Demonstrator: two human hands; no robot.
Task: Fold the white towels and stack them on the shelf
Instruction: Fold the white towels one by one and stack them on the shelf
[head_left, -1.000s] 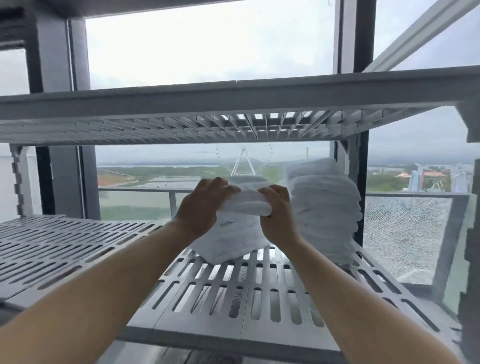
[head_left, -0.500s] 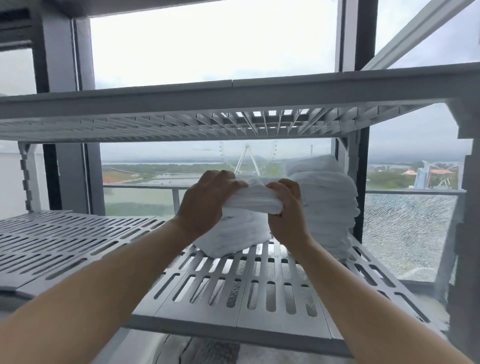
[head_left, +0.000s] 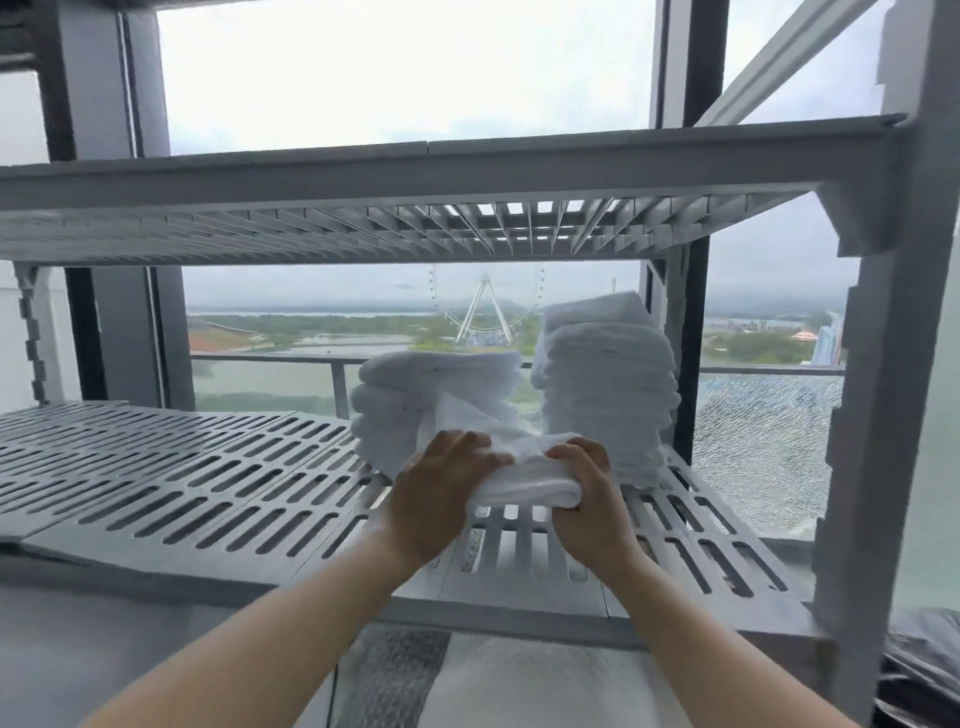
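Observer: Towel position, logging now. It is sitting between both hands, low over the front of the slatted shelf, just in front of the shorter stack. I am not able to tell whether it is touching the deck.

Recorder: Axis?

Observer: Long axis is running left to right, hand to hand, roughly parallel to the shelf's front edge. One loose flap is sticking up near the left end, against the face of the shorter stack.

Recorder: Hands?

Observer: Left hand is wrapping over the left end, fingers curled on top. Right hand is clamping the right end, fingers curled round the fold, thumb hidden. Neither is relaxed; both are grasping the one towel.

Recorder: Which way is the target lying?

Observer: I am judging the shorter stack to be the target. It is standing directly beyond the towel and slightly left, its top above hand level. The taller stack is standing just beside it on the right, rising well higher. The left hand is sitting nearer the shorter stack, the right nearer the taller.

Recorder: So the move is calling for what?

Observer: Probably a lift up and forward, axis unchanged. The flap is looking likely to spoil the fold.
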